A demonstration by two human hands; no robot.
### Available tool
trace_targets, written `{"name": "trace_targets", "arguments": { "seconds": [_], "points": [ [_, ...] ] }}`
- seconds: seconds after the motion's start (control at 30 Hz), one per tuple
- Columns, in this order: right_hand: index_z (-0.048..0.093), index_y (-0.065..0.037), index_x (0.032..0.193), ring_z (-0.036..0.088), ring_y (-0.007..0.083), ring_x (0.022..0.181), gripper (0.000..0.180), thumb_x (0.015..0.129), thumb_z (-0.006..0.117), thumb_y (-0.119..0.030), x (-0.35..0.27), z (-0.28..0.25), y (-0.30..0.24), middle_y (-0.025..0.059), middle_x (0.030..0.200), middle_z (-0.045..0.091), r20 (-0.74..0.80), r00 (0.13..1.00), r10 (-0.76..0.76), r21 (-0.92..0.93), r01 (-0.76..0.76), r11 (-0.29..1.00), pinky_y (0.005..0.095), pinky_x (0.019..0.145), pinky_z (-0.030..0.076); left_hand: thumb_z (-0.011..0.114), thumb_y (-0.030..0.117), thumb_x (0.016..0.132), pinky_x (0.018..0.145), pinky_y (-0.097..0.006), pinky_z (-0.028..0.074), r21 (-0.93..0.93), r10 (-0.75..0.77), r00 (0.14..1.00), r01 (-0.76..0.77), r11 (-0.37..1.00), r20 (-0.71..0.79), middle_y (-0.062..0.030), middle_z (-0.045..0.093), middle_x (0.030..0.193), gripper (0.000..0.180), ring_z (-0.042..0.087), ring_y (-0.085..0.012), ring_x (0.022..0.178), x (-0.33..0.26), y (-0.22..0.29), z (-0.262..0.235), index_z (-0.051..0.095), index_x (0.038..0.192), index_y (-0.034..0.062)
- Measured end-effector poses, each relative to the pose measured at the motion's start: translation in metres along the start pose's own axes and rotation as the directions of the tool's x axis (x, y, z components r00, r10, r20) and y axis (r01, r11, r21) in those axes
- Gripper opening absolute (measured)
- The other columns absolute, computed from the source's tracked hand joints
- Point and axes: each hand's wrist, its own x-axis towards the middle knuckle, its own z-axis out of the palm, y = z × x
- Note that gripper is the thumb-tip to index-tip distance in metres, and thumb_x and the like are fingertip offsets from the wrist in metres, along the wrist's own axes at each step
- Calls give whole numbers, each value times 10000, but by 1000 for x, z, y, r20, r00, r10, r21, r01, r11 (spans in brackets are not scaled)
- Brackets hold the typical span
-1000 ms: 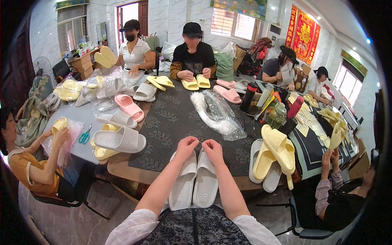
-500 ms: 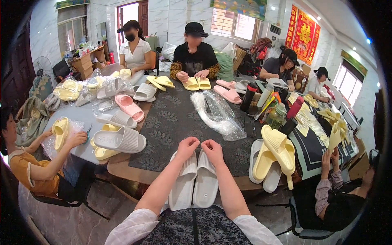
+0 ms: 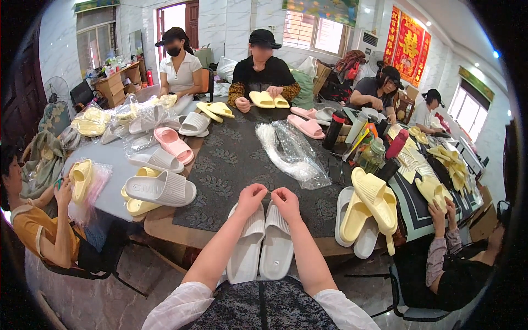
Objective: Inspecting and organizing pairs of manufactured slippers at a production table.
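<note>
Two white slippers (image 3: 263, 245) lie under both hands' (image 3: 269, 199) fingertips

Both bare forearms come up from the bottom edge and angle inward. Left hand (image 3: 252, 197) and right hand (image 3: 286, 201) sit close together, fingers curled in loose fists, knuckles nearly touching, palms down.

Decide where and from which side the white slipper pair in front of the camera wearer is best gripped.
Probably at the toe ends: the white slipper pair lies side by side, soles up, heels overhanging the table edge. The left hand and right hand meet there, coming from the near side.
</note>
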Motion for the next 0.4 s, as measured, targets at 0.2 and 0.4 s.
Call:
{"name": "trace_targets", "arguments": {
  "seconds": [0.2, 0.4],
  "points": [
    [662, -18, 873, 560, 80, 668, 150, 839, 670, -164, -1, 0, 0, 5, 733, 636, 7, 1000, -11, -16, 12, 1000, 247, 633, 460, 669, 210, 840, 647, -283, 482, -17, 1, 999, 0, 1000, 47, -49, 681, 774, 203, 612, -119, 700, 2, -3, -1, 689, 939, 34],
    [671, -44, 888, 581, 101, 682, 141, 830, 679, -171, -1, -1, -2, 24, 756, 655, -3, 1000, 25, -3, -25, 1000, 262, 652, 474, 675, 229, 836, 659, -283, 485, -73, -29, 1000, 29, 997, -3, -50, 689, 784, 225, 615, -117, 698, 2, -3, 0, 694, 946, 34]
  ]
}}
